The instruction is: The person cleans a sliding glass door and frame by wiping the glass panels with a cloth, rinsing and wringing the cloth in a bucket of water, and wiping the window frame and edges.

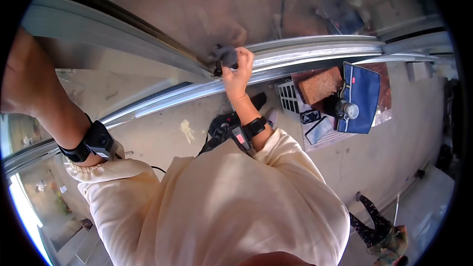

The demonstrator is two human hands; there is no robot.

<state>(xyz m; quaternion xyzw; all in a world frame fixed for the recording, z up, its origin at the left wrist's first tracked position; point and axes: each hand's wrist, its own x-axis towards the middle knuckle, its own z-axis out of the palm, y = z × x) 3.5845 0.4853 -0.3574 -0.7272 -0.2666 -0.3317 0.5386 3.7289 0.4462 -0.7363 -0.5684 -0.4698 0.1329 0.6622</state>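
Low table on the right, below the metal rail: brick at its far left corner, slatted white grille along the left edge, phone by the near left corner, small black object just beyond the phone. Blue pouch lies toward the right edge; lidded jar overlaps its left side. Black bag and a shoe on the floor under the right forearm; pale patch on the floor to their left. Another person in patterned trousers, lower right, well apart. In the way: the frame bar slants down to the rail and bounds the space left of the right hand. Right hand: fingers bent, closed on a dark wad at the corner where bar meets rail. Wad is grey to near-black, rounded, soft-looking, partly covered by the fingers; material uncertain, edges blurred against the reflecting glass. Left hand at the far left edge, fingers cut off; grip and opening cannot be told.
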